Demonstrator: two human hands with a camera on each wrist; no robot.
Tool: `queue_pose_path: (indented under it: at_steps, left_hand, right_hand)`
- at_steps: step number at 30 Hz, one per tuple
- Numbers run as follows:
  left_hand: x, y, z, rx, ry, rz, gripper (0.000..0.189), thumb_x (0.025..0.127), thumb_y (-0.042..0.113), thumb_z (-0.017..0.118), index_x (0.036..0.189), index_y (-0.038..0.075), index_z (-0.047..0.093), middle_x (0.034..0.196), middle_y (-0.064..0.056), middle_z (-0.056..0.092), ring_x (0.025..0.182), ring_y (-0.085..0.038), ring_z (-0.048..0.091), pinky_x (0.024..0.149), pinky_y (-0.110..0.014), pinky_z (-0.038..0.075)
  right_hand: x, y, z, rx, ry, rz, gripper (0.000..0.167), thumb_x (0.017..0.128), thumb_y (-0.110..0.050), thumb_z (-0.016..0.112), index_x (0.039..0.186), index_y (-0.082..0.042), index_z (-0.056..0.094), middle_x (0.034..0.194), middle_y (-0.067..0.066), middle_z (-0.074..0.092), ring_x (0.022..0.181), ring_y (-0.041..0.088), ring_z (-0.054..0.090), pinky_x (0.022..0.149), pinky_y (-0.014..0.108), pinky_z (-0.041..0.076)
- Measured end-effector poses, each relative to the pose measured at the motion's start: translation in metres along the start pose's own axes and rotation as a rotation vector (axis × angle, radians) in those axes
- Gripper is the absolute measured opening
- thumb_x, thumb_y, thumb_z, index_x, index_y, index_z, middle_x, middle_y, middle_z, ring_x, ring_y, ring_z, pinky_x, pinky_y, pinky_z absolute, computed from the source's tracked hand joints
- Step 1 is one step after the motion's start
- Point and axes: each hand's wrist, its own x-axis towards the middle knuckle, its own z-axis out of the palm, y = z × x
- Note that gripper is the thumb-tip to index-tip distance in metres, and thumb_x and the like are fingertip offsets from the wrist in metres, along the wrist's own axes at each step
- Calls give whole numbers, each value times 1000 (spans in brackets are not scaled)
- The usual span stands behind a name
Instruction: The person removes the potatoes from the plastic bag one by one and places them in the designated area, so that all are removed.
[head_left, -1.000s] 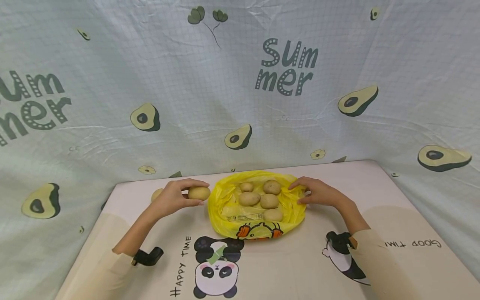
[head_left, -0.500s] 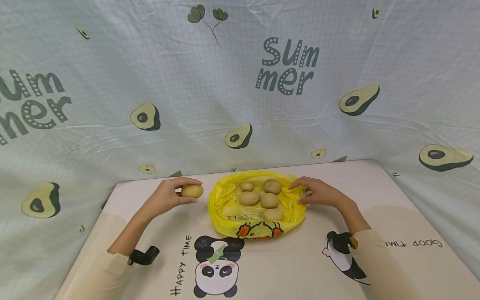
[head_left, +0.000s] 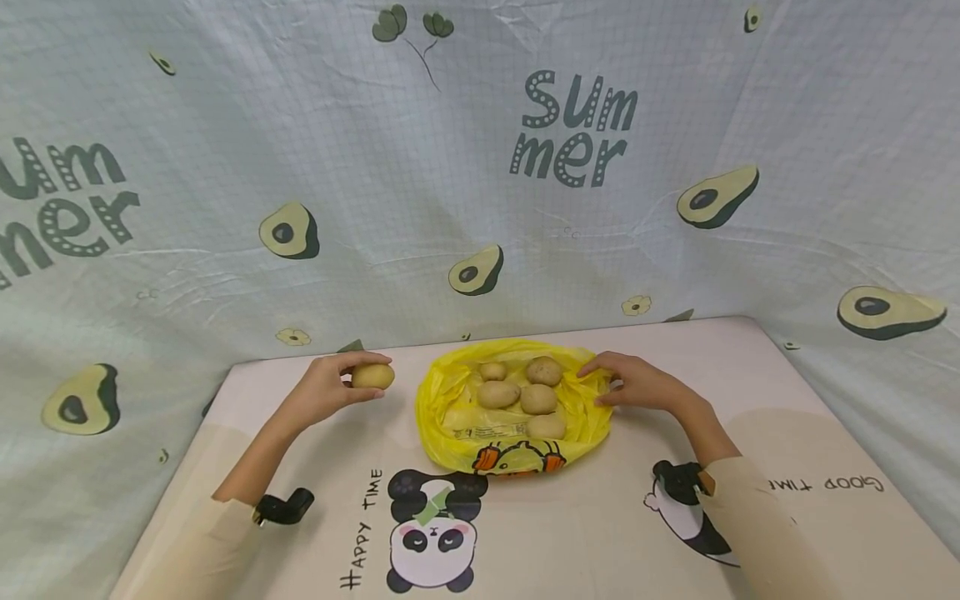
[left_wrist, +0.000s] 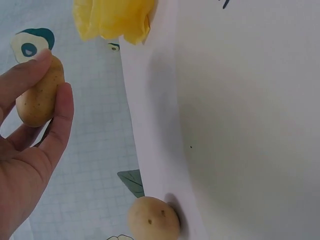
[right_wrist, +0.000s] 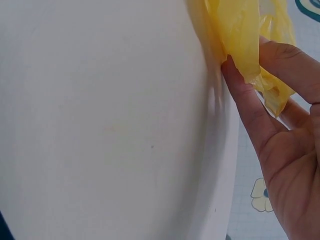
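Observation:
My left hand [head_left: 318, 393] grips a potato [head_left: 373, 377] between thumb and fingers, above the table and left of the yellow plastic bag [head_left: 437, 437]. That same potato [left_wrist: 42, 95] shows small brown specks in the left wrist view. Inside the spread-out bag lie several potatoes [head_left: 498, 394]. At the bag's right edge, my right hand [head_left: 641, 385] pinches the thin plastic; the right wrist view shows the bag's fold [right_wrist: 245, 45] between thumb and fingers. A loose potato [left_wrist: 153, 218] rests on the table in the left wrist view; in the head view my left hand hides it.
The table [head_left: 585, 533] has a pale cover with a printed panda [head_left: 432, 542]. A hanging cloth [head_left: 390, 200] with avocado prints rises along its far edge. Black wrist straps [head_left: 285, 506] sit on both forearms.
My left hand has moved left, away from the bag, carrying the potato. The loose potato behind that hand has gone out of sight in the head view. My right hand has stayed put.

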Motion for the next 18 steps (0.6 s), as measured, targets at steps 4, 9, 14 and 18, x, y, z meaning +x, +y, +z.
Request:
queue_pose_path:
  at_steps: [4,9,14,18]
  left_hand:
    - [0,-3,0,-1,-3,-2,44,83,11,85,125,11,72,120,-14,68,96,-26,63,77,-30,55]
    - [0,-7,0,13,-1,-7,45,82,9,85,126,8,71,121,-15,68,95,-26,63,75,-29,55]
    - [0,-10,0,32,2,-3,46,82,8,85,125,8,71,124,-16,67,96,-27,64,77,-31,55]
    - [1,-14,0,58,4,14,46,82,7,85,125,7,71,124,-16,68,97,-27,64,79,-34,56]
  right_hand:
    - [1,0,0,-4,1,2,41,90,-16,78,129,-13,66,139,16,58,122,35,55,99,52,51]
    - [1,1,1,-8,-1,1,42,90,-15,78,129,-13,65,139,16,57,123,36,55,100,53,51]
    - [1,3,1,-10,-3,9,42,90,-15,78,129,-13,65,140,17,57,124,36,55,100,53,50]
    - [1,2,1,10,-2,23,42,90,-14,78,129,-13,65,141,17,56,124,36,54,100,53,51]
